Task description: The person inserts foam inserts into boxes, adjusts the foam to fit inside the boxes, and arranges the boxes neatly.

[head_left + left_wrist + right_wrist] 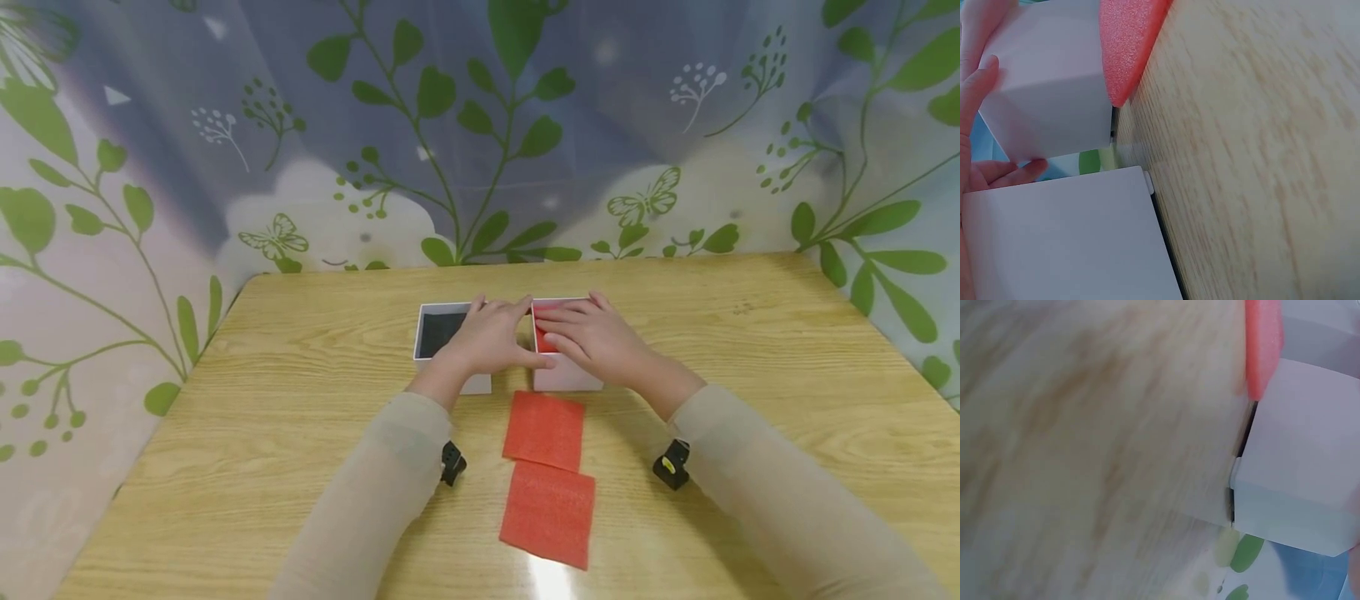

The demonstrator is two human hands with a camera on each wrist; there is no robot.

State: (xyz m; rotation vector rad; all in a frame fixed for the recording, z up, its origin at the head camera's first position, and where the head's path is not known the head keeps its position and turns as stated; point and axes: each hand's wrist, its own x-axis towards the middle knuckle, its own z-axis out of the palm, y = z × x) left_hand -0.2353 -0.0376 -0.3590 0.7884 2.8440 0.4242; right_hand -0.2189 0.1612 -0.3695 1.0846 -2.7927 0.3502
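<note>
Two white open-topped boxes stand side by side. The left box [476, 384] has a dark lining or content [438, 332]; red cloth [546, 340] lies inside the right box [568, 375]. My left hand [491, 337] reaches over the left box and holds the right box's near-left side, thumb at its front edge and fingertips near the far-left corner. The left wrist view shows that thumb [977, 87] against the box. My right hand [596, 340] lies across the right box's top, extended fingers on the red cloth, partly hiding it.
Two red cloth squares, one upper [543, 429] and one lower [547, 514], lie in front of the right box on the wooden table [262, 467]. A leaf-patterned curtain [480, 150] hangs behind the table.
</note>
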